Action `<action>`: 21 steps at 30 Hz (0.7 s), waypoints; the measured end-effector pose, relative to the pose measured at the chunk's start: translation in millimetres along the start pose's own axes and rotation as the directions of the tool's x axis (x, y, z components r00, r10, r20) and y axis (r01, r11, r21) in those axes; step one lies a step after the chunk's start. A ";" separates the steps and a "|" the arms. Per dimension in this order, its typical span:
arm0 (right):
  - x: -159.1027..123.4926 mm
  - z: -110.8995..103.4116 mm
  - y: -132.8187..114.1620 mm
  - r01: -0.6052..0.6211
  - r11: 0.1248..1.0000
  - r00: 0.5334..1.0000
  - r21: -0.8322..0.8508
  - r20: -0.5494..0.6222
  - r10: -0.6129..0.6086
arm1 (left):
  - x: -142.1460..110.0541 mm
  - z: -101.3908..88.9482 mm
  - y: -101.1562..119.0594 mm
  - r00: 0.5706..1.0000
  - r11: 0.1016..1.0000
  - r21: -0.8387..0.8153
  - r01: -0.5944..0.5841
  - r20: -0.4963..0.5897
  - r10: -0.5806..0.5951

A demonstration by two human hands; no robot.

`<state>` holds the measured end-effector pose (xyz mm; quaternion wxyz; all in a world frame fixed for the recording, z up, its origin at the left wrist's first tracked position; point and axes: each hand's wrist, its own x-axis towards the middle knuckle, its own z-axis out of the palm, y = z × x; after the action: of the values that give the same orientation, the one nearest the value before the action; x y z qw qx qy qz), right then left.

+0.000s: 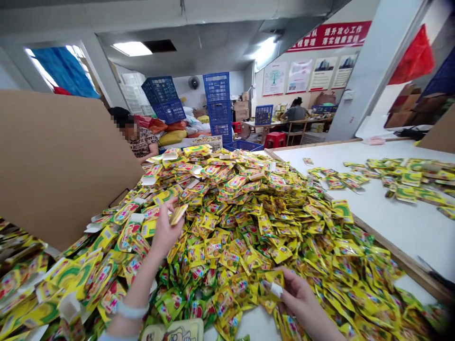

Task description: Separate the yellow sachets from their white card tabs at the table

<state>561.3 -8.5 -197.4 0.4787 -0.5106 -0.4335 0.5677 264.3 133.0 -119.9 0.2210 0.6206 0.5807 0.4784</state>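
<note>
Yellow sachets (227, 299) heap the white table (259, 326), stacked blue crates (217, 89) beyond.

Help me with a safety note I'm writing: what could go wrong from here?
The loose packets are heaped up to the wooden strip, so some might slide over it. The white wrap on the right hand could work loose and get lost among them. Open boxes lie against the packets, so the two might get mixed.
</note>
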 end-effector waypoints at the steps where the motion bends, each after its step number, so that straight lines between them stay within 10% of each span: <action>1: 0.0 -1.6 -5.5 0.003 1.000 1.000 0.010 0.027 -0.004 | -23.7 7.2 3.8 0.997 0.997 -0.067 0.028 0.078 -0.023; 4: 0.3 0.8 -23.2 0.053 0.996 0.995 0.074 0.078 -0.059 | -99.8 39.2 14.8 0.902 0.945 -0.207 0.254 0.403 -0.155; 6: 0.9 7.8 -34.0 0.117 0.987 0.986 0.114 0.106 -0.129 | -142.9 63.8 21.2 0.710 0.642 -0.414 0.646 0.636 -0.304; 9: 3.2 20.1 -46.5 0.219 0.972 0.949 0.083 0.212 -0.232 | -180.1 89.5 29.6 0.657 0.407 -0.533 0.742 0.699 -0.281; 14: 2.0 24.9 -64.0 0.439 0.852 0.862 -0.284 0.402 -0.310 | -188.7 92.7 32.7 0.630 0.543 -0.431 0.721 0.733 -0.255; 18: -12.0 21.6 -81.6 0.535 0.596 0.784 -0.599 0.615 -0.086 | -192.0 91.1 23.9 0.603 0.636 -0.379 0.672 0.778 -0.174; 21: -24.2 17.9 -86.8 0.533 0.567 0.745 -0.628 0.666 0.038 | -195.6 94.1 15.5 0.557 0.733 -0.298 0.611 0.820 -0.132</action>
<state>552.6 -18.0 -106.4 0.1142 -0.3825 -0.8388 0.3702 378.0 -26.4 -214.7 0.7109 0.5223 0.3923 0.2604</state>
